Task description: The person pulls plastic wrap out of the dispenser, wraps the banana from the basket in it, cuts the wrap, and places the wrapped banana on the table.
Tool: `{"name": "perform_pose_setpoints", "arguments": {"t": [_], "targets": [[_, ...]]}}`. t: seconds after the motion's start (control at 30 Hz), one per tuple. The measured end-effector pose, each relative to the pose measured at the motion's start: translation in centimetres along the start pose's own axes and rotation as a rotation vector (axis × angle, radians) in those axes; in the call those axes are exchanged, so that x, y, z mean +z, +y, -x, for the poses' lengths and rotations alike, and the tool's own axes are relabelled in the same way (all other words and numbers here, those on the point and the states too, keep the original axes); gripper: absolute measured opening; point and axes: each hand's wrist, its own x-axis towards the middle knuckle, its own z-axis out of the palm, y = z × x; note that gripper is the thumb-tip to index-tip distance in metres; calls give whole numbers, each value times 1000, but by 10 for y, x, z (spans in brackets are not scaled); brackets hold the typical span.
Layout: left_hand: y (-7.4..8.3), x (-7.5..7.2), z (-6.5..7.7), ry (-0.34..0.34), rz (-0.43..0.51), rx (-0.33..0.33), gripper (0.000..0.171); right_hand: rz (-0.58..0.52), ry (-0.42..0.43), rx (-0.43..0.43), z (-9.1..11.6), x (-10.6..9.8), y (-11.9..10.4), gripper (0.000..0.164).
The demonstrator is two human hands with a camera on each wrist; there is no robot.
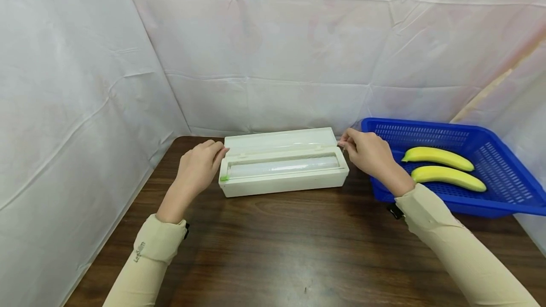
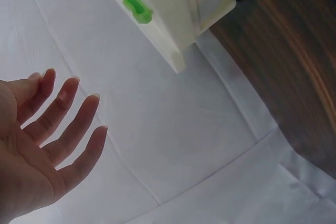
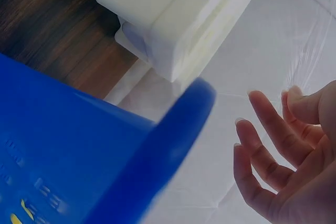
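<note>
A white plastic-wrap dispenser (image 1: 285,184) stands on the table with its lid (image 1: 277,138) raised at the back. Inside lies a roll of clear plastic wrap (image 1: 283,167), and a green slide cutter (image 2: 137,9) sits at the left end of the front edge. My left hand (image 1: 197,167), at the box's left end, pinches the film's edge between thumb and forefinger, other fingers loosely spread. Off the right end, my right hand (image 1: 370,152) pinches the opposite corner. Creases in the stretched film (image 3: 310,51) run together at that thumb and forefinger in the right wrist view.
A blue perforated basket (image 1: 482,210) stands at the right, its near left rim close to my right forearm. Two yellow bananas (image 1: 439,157) lie in it. White cloth (image 1: 273,51) hangs behind and at the left of the brown wooden table (image 1: 273,245).
</note>
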Motion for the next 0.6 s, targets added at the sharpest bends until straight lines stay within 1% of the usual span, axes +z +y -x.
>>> {"name": "perform_pose_setpoints", "arguments": {"t": [0.3,0.6], "targets": [[1,-4,0,4,2,-5,21,8,15,-6,1,-3,-2,14],[3,-8,0,14,-4,-2,23,-8,5,-1,1,-9,-4,14]]}}
